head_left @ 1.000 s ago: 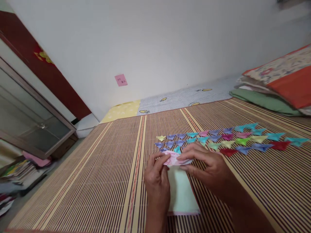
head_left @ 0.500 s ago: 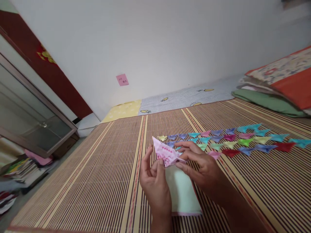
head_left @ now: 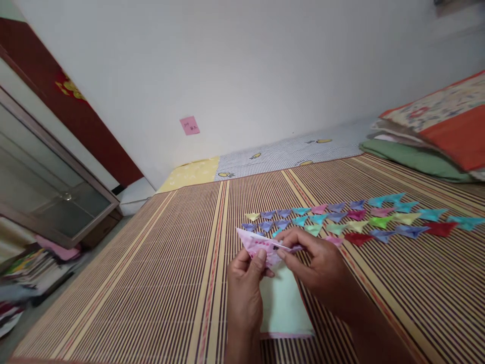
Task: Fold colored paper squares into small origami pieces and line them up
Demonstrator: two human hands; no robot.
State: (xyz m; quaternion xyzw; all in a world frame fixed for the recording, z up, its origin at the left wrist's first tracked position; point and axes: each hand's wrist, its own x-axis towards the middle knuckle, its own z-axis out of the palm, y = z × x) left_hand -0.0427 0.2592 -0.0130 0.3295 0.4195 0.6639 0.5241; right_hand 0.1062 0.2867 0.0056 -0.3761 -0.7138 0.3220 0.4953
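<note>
A folded piece of pink patterned paper is held up between both hands, its pointed corner aimed up and left. My left hand grips its left and lower part, thumb in front and fingers behind. The fingers and thumb of my right hand pinch its right end. Below the hands lies a pale green pad with a pink lower edge. Beyond them, several small folded paper shapes in blue, teal, pink, red, green and yellow, such as the red one, stand in rows.
A striped bamboo mat covers the bed. Folded bedding is piled at the right back, by the wall. On the wall is a pink note. At left stand a glass-doored cabinet and a stack of books.
The paper has tilted and come a little lower, its front face now more foreshortened. My left thumb has moved onto its front, and my right fingers have closed in on its right end.
</note>
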